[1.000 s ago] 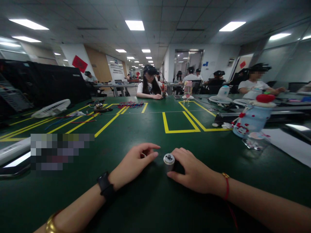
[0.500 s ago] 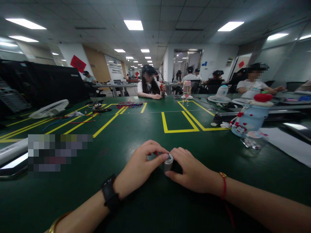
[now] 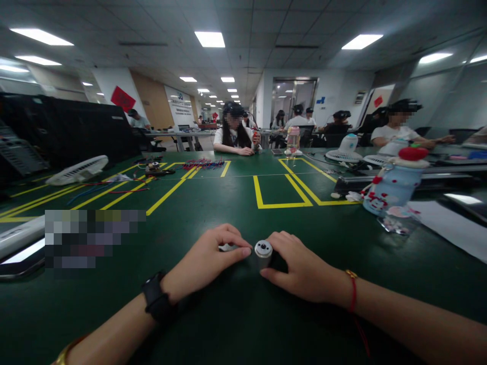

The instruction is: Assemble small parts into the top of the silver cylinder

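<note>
A small silver cylindrical motor (image 3: pixel 263 253) stands upright on the green table, its round top face showing a dark centre and small holes. My right hand (image 3: pixel 299 266) grips it from the right, fingers behind and thumb in front. Just left of the motor, apart from it, is my left hand (image 3: pixel 213 258). Its thumb and forefinger are pinched together at the tips; whatever may be between them is too small to make out.
A blue bottle (image 3: pixel 393 182) and a small clear packet (image 3: pixel 397 224) stand to the right, near white paper (image 3: pixel 451 228). Yellow tape (image 3: pixel 283 206) marks the table. Wires (image 3: pixel 201 163) and a white fan (image 3: pixel 78 170) lie at the left. A co-worker (image 3: pixel 234 134) sits opposite.
My left hand has drawn back to the left, off the motor's top, which is now uncovered. My right hand has kept its grip and place.
</note>
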Demonstrator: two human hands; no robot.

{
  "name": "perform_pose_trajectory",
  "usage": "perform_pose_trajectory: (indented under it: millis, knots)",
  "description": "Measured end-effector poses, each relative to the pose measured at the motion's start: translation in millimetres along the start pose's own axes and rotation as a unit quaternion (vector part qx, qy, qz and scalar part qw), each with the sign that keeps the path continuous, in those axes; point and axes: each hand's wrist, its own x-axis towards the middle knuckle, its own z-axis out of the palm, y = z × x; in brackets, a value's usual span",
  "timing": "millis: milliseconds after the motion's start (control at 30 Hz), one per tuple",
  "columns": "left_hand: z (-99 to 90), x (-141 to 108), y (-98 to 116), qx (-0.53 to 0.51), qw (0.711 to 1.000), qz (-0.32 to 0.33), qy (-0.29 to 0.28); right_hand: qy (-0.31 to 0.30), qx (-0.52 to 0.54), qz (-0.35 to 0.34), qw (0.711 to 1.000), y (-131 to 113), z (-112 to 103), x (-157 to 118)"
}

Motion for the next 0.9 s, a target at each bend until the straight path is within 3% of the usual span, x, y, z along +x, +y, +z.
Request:
perform_pose_trajectory:
  millis: [133, 467, 667, 767, 900]
  knots:
    - [0.1, 0, -5, 0.019, 0.999, 0.003, -0.041, -0.001, 0.004, 0.001, 1.000, 0, 0, 0]
    - [4.8, 1, -17, 0.041, 0.995, 0.035, -0.082, 0.001, 0.003, 0.004, 1.000, -1, 0, -1]
    - [-1.8, 1, -15, 0.013, 0.995, 0.027, -0.090, -0.003, 0.006, 0.006, 1.000, -1, -1, -1]
    - [-6.3, 3, -19, -0.049, 0.997, -0.037, -0.054, -0.005, 0.012, 0.006, 1.000, -1, -2, -1]
    - [-9.3, 6, -35, -0.175, 0.974, -0.124, 0.067, -0.007, 0.011, 0.007, 1.000, -2, -2, -1]
